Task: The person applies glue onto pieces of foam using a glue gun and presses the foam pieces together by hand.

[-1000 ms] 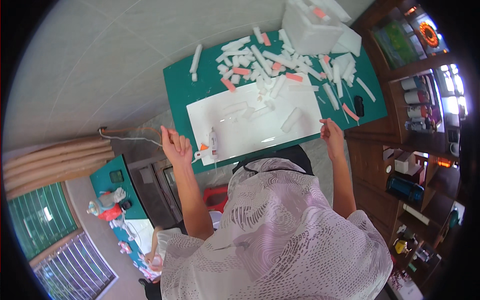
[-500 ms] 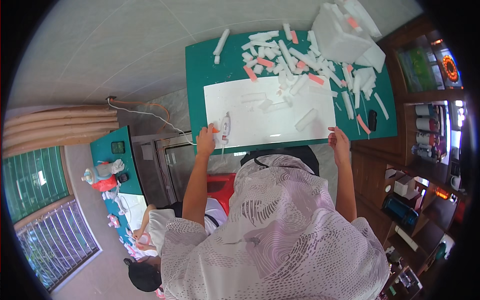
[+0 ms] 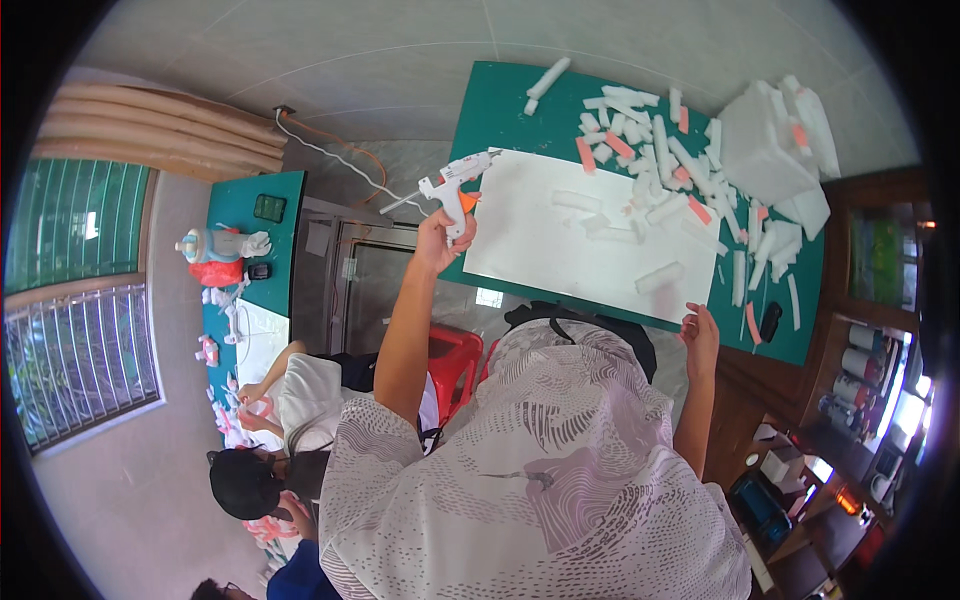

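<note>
My left hand [image 3: 441,241] grips the handle of a white hot glue gun [image 3: 450,192] with an orange trigger. The gun is lifted at the left edge of a white board [image 3: 535,245], its nozzle towards the board's far left corner and a glue stick poking out behind. My right hand [image 3: 700,328] hovers by the board's near right corner with nothing in it, fingers loosely bent and apart. Pale foam strips [image 3: 612,229] lie on the board, and one thicker foam piece [image 3: 660,277] rests closer to my right hand.
Several white and pink foam scraps [image 3: 660,150] cover the far side of the green table [image 3: 500,105]. A large white foam block [image 3: 765,140] stands at the far right. A black object [image 3: 770,322] lies on the right side. People sit at another green table [image 3: 280,215] on the left.
My left hand has picked the glue gun up off the board and raised it to the left. The view has turned, so the table appears tilted. My right hand stays near the board's corner.
</note>
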Tool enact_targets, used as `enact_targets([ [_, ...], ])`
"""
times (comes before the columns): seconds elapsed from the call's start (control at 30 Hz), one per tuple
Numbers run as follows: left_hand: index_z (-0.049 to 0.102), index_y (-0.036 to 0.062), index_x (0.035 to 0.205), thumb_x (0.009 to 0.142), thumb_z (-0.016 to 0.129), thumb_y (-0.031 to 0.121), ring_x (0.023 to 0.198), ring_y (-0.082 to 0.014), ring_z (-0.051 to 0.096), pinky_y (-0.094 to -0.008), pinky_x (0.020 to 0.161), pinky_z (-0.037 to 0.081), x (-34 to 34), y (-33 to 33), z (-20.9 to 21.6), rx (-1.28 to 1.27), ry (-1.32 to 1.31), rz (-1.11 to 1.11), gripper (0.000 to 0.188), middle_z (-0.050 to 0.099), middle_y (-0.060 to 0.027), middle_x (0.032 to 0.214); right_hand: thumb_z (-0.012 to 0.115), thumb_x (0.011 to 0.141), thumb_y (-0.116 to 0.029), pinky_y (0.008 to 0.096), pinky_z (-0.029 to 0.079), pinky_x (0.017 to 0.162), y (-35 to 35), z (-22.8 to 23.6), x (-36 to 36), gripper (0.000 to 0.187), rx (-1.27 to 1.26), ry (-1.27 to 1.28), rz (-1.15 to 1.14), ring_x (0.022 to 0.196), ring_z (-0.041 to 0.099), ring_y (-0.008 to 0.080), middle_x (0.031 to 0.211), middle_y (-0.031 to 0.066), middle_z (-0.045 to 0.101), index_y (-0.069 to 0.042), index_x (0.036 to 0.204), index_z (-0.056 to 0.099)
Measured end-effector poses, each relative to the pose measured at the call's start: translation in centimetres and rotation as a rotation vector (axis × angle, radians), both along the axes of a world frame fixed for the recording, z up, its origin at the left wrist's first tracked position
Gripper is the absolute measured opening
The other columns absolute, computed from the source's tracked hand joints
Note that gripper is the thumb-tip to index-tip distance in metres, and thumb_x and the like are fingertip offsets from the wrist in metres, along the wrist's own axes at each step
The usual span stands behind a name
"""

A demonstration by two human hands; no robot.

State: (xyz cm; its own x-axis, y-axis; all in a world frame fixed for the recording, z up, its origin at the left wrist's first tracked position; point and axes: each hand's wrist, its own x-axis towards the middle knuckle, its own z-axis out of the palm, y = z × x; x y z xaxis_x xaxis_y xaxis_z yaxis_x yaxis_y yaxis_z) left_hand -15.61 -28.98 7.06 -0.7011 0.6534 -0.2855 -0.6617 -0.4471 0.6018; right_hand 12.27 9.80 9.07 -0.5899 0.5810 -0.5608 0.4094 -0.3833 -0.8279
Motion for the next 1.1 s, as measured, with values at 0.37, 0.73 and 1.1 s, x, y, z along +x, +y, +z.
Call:
enact_targets([
  [0.37,0.043,0.0026,0.124,0.075,0.047,0.015,0.052,-0.0072,0.038,-0.0197,0.043,0.027,0.5,1.8,4.2,-0.521,0.258,0.088,0.051,0.046,-0.0014,0.068,0.045,0.095,-0.03,0.0201,0.04,0.059,-0.2,0.2,-1.1,0.03,0.003,0.026,0.045,0.063,0.049,0.0051,0.072,-0.0026,0.053,-0.004,0.101,0.06],
  [0.73,0.053,-0.0009,0.105,0.076,0.049,0.013,0.058,-0.0123,0.045,-0.0287,0.054,0.038,0.8,2.5,2.3,-0.859,0.465,0.218,0.032,0.047,-0.0041,0.066,0.046,0.094,-0.03,0.0199,0.04,0.06,-0.5,0.3,-0.6,0.029,0.016,0.011,0.038,0.065,0.049,0.0055,0.072,-0.0026,0.053,-0.006,0.102,0.06],
  [1.1,0.038,0.0074,0.131,0.072,0.05,-0.003,0.094,-0.0375,0.049,-0.0453,0.08,0.04,0.6,2.8,-10.2,-1.278,1.325,-0.008,0.061,0.049,-0.0199,0.102,0.049,0.092,-0.029,0.0193,0.041,0.062,-0.7,0.0,-1.5,0.026,0.117,-0.055,0.099,0.067,0.051,0.0055,0.075,-0.0024,0.055,-0.007,0.101,0.061],
])
